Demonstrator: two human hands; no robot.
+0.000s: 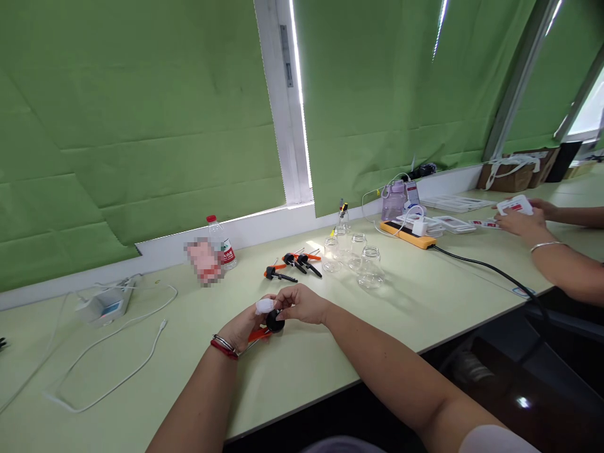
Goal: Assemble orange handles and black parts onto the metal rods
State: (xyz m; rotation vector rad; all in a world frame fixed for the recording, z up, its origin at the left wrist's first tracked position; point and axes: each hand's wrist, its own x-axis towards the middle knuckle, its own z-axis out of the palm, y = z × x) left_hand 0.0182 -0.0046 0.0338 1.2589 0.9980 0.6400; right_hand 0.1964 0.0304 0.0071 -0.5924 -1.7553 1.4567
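My left hand [241,327] is closed around a black round cap [275,321] with an orange stick and a thin metal rod below it. A white wrap [265,306] covers a fingertip of that hand. My right hand [304,304] pinches at the cap's edge from the other side; its fingertips partly hide the cap. Beyond my hands lie several similar black caps [289,259] with orange and black sticks and metal rods. Several clear glass jars [370,269] without lids stand to their right.
A water bottle [227,248] with a red top stands at the back beside a blurred pink patch. White cables and a power strip [106,305] lie left. At right are an orange power strip [406,235], a purple bottle [394,202] and a co-worker's hands [523,217] holding a white card.
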